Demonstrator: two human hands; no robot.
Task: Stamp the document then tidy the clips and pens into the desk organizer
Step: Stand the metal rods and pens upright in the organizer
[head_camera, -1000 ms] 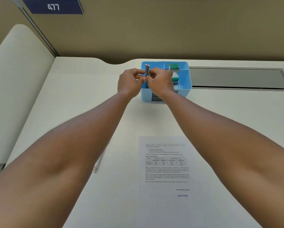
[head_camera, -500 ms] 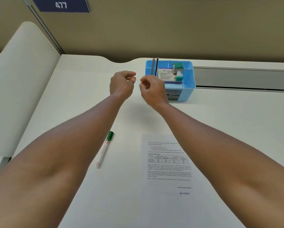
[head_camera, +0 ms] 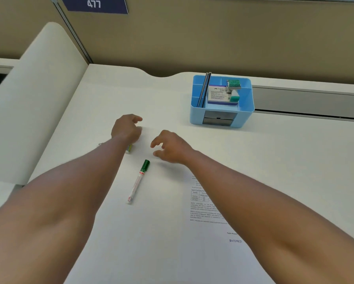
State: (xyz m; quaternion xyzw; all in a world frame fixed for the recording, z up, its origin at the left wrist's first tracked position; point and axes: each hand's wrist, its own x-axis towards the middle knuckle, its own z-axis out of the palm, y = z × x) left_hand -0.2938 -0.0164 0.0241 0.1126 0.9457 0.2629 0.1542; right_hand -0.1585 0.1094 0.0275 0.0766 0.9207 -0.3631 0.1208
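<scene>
Left hand: the left hand (head_camera: 127,128) hovers low over the white surface (head_camera: 102,95), left of centre, fingers (head_camera: 136,119) loosely curled and holding nothing.
Right hand: the right hand (head_camera: 172,147) hangs just to the right of the left one, its fingers (head_camera: 156,143) spread and relaxed, pointing left, nothing between them.
Green-capped marker: a white marker pen with a green cap (head_camera: 138,181) lies flat on the surface, cap end pointing away from the person and towards the gap between the hands. The cap tip sits just below and left of the right hand's fingers, near them but apart; the left hand's fingers are farther off, above it.
Small pale object: a small yellowish-white item (head_camera: 129,149), blurred and partly hidden by the left forearm, lies on the surface under the left wrist; what it is cannot be told.
Document: a white printed sheet with a table and a blue "ENTERED" stamp mark (head_camera: 213,212) lies flat near the person, partly under the right forearm.
Organizer: a light blue plastic desk organizer with compartments (head_camera: 243,111) stands well beyond the hands, to the right. Two dark slim pens (head_camera: 203,89) lean in its left slot; a white and purple box (head_camera: 218,95) and a green-topped stamp (head_camera: 233,84) lie in the middle compartments.
Backdrop: a navy sign reading 477 (head_camera: 94,4) hangs on the tan partition.
</scene>
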